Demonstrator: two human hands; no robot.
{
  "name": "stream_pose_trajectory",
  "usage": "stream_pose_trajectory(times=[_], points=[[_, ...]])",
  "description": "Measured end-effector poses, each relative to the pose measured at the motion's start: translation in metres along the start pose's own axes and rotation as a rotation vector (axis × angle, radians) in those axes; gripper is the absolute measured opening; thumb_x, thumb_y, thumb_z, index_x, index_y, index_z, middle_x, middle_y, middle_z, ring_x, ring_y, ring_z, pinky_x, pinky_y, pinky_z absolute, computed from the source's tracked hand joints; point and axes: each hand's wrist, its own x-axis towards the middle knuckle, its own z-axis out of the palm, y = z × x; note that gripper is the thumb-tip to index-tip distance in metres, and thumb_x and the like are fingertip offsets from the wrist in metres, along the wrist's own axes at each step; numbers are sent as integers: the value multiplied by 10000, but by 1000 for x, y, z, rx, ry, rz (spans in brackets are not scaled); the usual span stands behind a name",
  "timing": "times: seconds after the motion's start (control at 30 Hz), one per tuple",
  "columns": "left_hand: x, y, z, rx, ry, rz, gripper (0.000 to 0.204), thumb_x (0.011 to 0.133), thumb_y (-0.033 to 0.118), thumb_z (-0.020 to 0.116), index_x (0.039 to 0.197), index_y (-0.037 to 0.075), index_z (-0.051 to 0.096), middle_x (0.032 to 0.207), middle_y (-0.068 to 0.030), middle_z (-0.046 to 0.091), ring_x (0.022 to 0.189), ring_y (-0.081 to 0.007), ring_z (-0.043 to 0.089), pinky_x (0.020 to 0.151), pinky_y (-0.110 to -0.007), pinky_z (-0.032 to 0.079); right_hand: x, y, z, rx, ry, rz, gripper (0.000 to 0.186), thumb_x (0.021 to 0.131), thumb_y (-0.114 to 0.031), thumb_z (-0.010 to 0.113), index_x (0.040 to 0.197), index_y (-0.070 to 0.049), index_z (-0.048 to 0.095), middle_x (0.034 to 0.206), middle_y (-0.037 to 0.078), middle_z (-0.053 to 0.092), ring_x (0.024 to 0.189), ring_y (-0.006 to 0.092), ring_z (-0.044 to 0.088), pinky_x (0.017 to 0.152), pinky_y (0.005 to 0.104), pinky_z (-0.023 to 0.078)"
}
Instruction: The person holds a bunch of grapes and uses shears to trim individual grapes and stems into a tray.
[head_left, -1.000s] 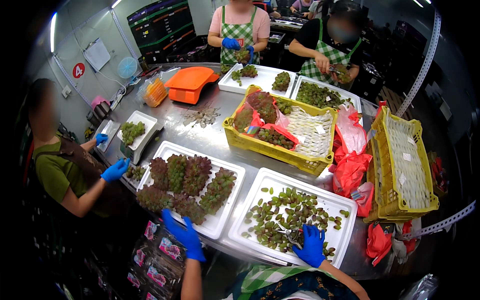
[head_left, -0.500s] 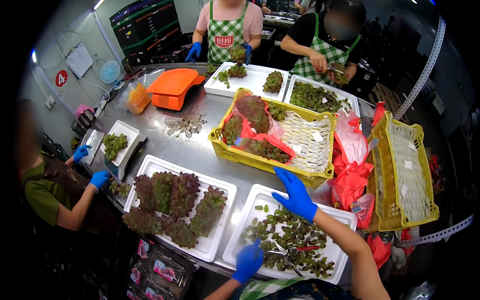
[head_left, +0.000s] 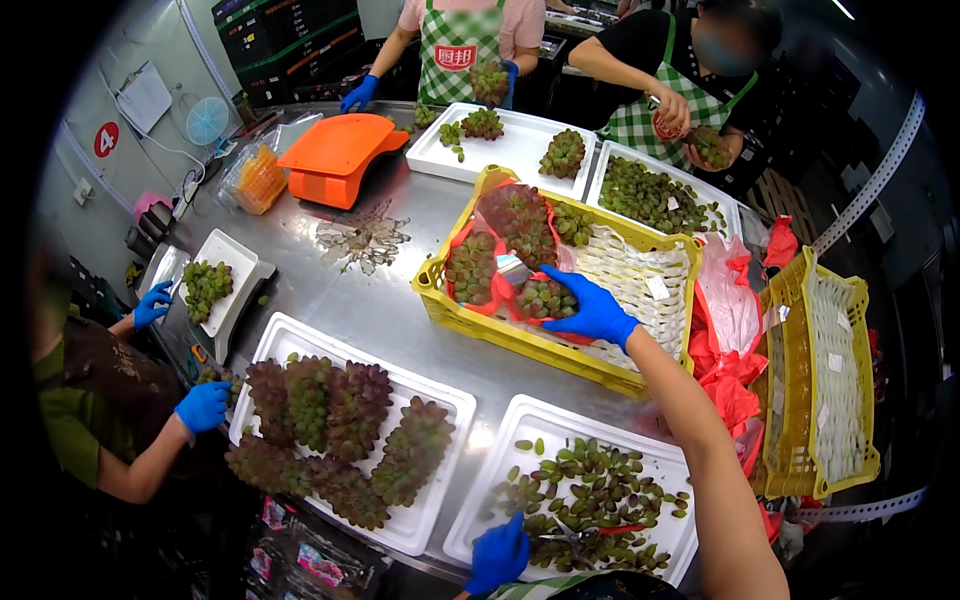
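My right hand [head_left: 595,312], in a blue glove, reaches into a yellow crate [head_left: 560,362]. Its thumb and fingers are spread around a green-red succulent rosette [head_left: 546,297] in a red-edged plastic bag; I see no closed grip. More rosettes [head_left: 470,266] fill the crate's left part. My left hand [head_left: 498,556], also blue-gloved, is at the near left of a white tray [head_left: 470,520]. Its fingers are loosely bent and partly apart, with nothing visible in them. Beside it, scissors with red handles [head_left: 618,529] lie among loose succulent leaves [head_left: 590,470].
A white tray [head_left: 440,480] of large rosettes stands left of mine. Beyond it are a scale with a white pan [head_left: 222,265] and an orange stand [head_left: 335,160]. A second yellow crate [head_left: 815,380] stands right, past red plastic bags [head_left: 728,350]. Three co-workers handle plants around the table.
My right hand has moved from above the leaf tray, forward into the yellow crate at the bagged rosettes. My left hand stays by the tray. The whole view has shifted slightly.
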Motion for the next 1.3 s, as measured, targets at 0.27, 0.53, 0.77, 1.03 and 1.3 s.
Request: stream_pose_trajectory(times=[0.27,0.53,0.77,1.03,1.3], points=[[5,-2,4,-187,103,-59,413,771,153,595,1172,104,509,821,-109,609,718,-255,590,649,-381,471,3,26,-6,158,47,63,868,646,-289,749,1357,-159,268,1307,132,384,1171,235,403,969,331,326],[158,43,-39,-575,198,11,345,801,66,539,1142,22,508,968,-129,584,886,-211,578,778,-302,452,6,43,-13,489,77,132,815,719,-263,684,1372,-126,215,1299,127,391,1153,194,421,954,295,337],[207,91,-45,-660,245,205,757,696,134,698,1326,75,283,1225,-126,365,1078,-237,451,863,-330,409,-85,-23,-15,1518,16,417,526,842,-287,535,1265,-31,355,1219,124,473,1044,222,526,882,333,437],[122,110,-27,-432,144,148,408,712,181,692,1101,115,590,1029,-124,465,868,-241,520,740,-313,442,-222,-39,82,1990,254,293,613,854,-478,432,1272,-36,362,1263,128,437,1136,252,443,978,374,330],[86,107,-38,-947,370,5,31,782,7,571,764,30,562,774,-9,533,737,-97,492,678,-254,430,-291,-88,88,2102,497,209,603,843,-549,365,1250,-106,398,984,57,529,780,148,517,693,298,453]])
